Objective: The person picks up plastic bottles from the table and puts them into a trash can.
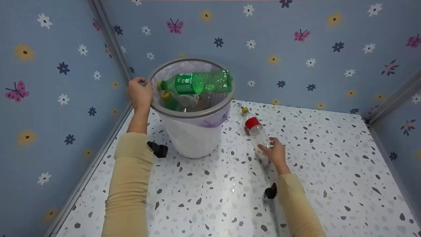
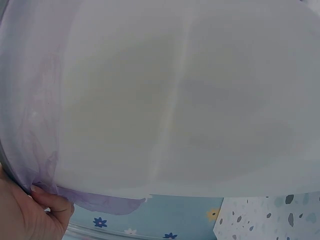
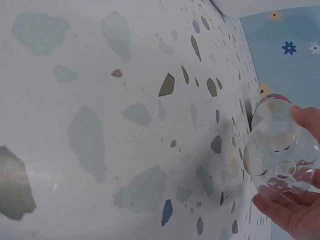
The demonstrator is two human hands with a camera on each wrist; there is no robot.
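My left hand (image 1: 140, 93) grips the left side of the grey rim of a white trash bin (image 1: 192, 140). In the left wrist view, its thumb presses the purple liner bag (image 2: 42, 125) at the rim. The bin holds a green plastic bottle (image 1: 210, 82) lying across the top, with another green bottle (image 1: 169, 102) with a yellow cap under it. To the right of the bin, my right hand (image 1: 276, 153) holds a clear plastic bottle (image 1: 252, 124) near its base. That bottle has a red label and a yellow cap, pointing away from me.
The speckled white floor (image 1: 329, 158) spreads around the bin and to the right. Blue flowered walls (image 1: 289, 49) stand at the back, left and right. A metal strip (image 1: 108, 36) runs up the left corner near the bin.
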